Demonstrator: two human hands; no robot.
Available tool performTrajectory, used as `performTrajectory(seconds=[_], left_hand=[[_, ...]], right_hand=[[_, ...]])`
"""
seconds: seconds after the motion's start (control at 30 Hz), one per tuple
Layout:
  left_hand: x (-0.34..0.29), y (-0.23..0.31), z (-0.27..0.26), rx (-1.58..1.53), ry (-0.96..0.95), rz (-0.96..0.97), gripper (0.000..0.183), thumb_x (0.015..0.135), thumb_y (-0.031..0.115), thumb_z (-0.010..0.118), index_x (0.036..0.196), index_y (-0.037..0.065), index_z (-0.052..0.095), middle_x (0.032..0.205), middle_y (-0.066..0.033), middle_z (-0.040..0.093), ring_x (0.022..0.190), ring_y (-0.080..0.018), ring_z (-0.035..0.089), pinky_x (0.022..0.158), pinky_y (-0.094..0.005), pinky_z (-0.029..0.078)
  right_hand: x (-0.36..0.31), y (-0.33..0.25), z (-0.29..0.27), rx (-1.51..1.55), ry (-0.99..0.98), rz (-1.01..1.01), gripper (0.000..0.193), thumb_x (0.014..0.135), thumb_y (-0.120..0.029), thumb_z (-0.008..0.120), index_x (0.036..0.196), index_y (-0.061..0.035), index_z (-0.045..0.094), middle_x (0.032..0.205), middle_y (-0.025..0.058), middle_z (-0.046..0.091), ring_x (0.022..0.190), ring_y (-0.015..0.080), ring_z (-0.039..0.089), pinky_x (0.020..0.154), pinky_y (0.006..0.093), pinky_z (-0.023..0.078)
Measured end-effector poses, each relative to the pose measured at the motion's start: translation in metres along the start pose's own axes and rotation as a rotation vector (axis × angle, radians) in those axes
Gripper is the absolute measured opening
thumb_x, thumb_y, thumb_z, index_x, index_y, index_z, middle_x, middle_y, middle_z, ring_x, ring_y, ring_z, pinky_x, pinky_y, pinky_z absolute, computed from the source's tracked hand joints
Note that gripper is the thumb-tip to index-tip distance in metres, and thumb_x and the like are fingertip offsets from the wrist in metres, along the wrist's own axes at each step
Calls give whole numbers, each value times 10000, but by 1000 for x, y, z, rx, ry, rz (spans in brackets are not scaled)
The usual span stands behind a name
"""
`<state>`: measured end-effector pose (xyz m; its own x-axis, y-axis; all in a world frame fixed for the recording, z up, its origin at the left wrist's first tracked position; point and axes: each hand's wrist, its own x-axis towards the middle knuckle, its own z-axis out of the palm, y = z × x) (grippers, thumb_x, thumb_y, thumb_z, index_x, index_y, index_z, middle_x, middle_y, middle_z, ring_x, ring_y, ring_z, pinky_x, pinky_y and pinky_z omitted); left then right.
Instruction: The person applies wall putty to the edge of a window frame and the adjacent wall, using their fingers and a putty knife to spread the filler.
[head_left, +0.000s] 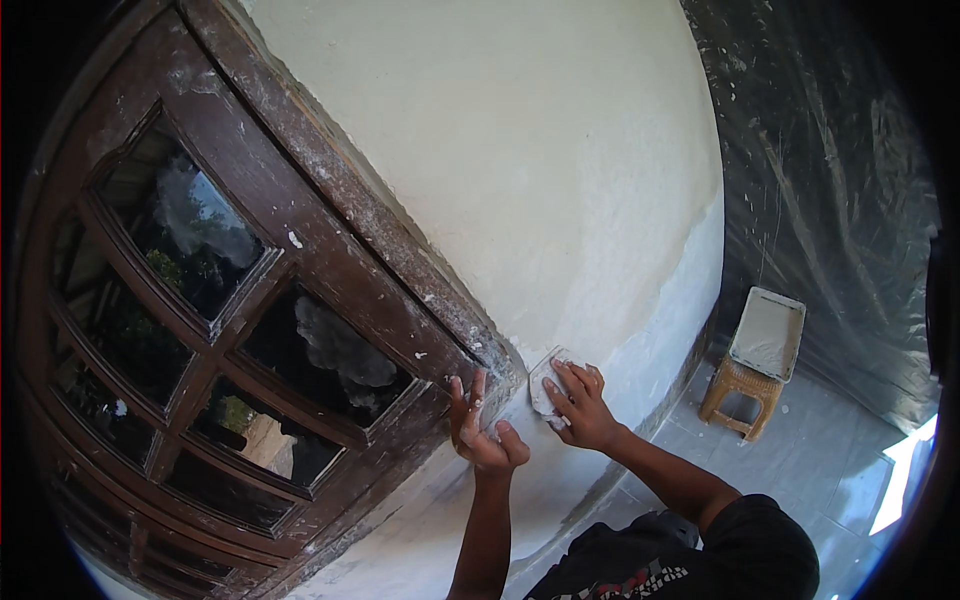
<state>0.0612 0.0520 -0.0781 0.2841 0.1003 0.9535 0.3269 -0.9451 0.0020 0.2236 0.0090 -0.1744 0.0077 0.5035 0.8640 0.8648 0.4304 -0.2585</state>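
One flat scraper is resting against the pale wall, just beside the corner of the brown wooden frame. The right hand is holding it, and its grip is closing around the scraper with the fingers lying over it. The left hand is holding nothing. Its grip is spreading, with white spots showing on the fingers. It is sitting by the frame, but I cannot tell if it is touching. At least six glass panes are filling the frame. Farther right, one tray is holding pale, wet-looking stuff. It is sitting on one tan stool, which is standing on the gray floor.
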Motion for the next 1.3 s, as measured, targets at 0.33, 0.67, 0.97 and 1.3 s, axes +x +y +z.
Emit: performTrajectory(seconds=[0.33, 0.67, 0.97, 1.3], left_hand=[[4, 4, -1, 82, 47, -31, 390, 916, 178, 460, 1257, 14, 365, 1234, -283, 641, 1203, -537, 545, 1006, -549, 438], [7, 6, -2, 70, -40, 18, 333, 934, 138, 440, 1217, -18, 358, 1179, -314, 647, 1223, -540, 531, 1041, -538, 418], [8, 7, -1, 68, -7, -34, 342, 925, 120, 450, 1230, -22, 389, 1182, -294, 651, 1163, -507, 589, 981, -515, 469], [-5, 29, 17, -252, 150, -323, 330, 965, 73, 418, 1248, -89, 369, 1350, -404, 466, 1084, -465, 648, 990, -520, 495]], right_hand=[[79, -5, -15, 34, 293, -4, 662, 724, -187, 696, 1357, -59, 549, 1508, 267, 384, 1370, 457, 343, 1087, 576, 259], [26, 11, 13, 16, 197, 3, 611, 750, -213, 718, 1334, -91, 586, 1485, 254, 412, 1344, 460, 369, 1074, 608, 283], [-36, -3, -3, 145, 93, 190, 639, 800, -129, 665, 1405, -24, 490, 1491, 277, 393, 1377, 478, 339, 1105, 569, 287], [-37, 16, -82, 1814, 472, 1068, 580, 1065, -415, 365, 1506, -41, 311, 1481, 169, 449, 1325, 343, 496, 1069, 512, 438]])
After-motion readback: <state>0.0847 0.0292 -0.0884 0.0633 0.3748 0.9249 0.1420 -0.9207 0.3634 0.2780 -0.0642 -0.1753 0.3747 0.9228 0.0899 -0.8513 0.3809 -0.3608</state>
